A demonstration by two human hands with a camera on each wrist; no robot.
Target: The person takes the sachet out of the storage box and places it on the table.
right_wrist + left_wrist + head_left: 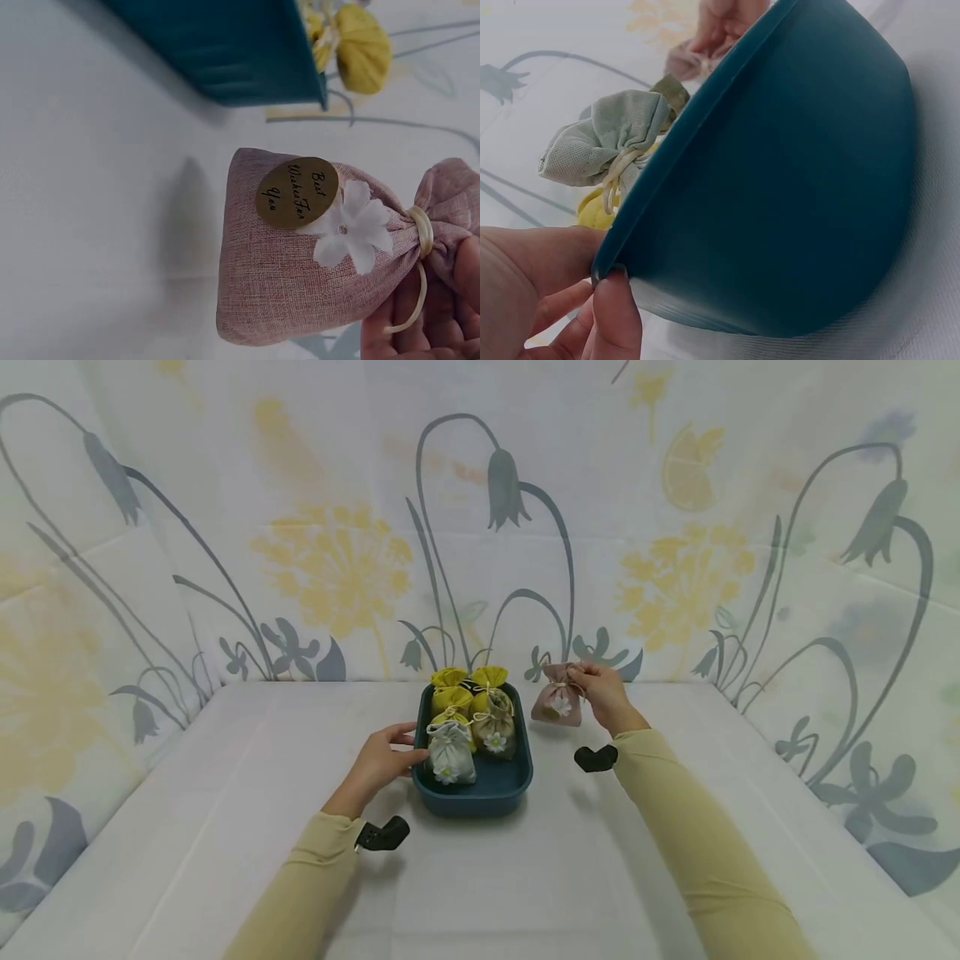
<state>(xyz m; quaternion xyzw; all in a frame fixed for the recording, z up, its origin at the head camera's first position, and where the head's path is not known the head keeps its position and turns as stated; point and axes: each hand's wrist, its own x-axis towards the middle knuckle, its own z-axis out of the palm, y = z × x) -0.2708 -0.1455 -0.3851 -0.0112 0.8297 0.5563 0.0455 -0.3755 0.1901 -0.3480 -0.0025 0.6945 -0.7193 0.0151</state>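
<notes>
My right hand (pixel 602 693) pinches a pink drawstring pouch (pixel 557 700) by its gathered neck, to the right of a blue tub (pixel 474 802). In the right wrist view this pouch (pixel 292 247) carries a white fabric flower and a round "Best Wishes For You" tag. My left hand (pixel 381 763) pinches the tub's left rim, thumb on the inner side and fingers outside, seen closely in the left wrist view. Inside the tub stand a pale grey-green pouch (pixel 452 753), an olive-beige pouch (pixel 493 727) and several yellow pouches (pixel 451 700).
A white cloth (pixel 555 885) covers the table. Behind it hangs a white curtain (pixel 480 568) printed with grey bellflowers and yellow blossoms, and printed cloth also closes both sides. Black wrist cameras (pixel 382 833) sit on both of the person's sleeves.
</notes>
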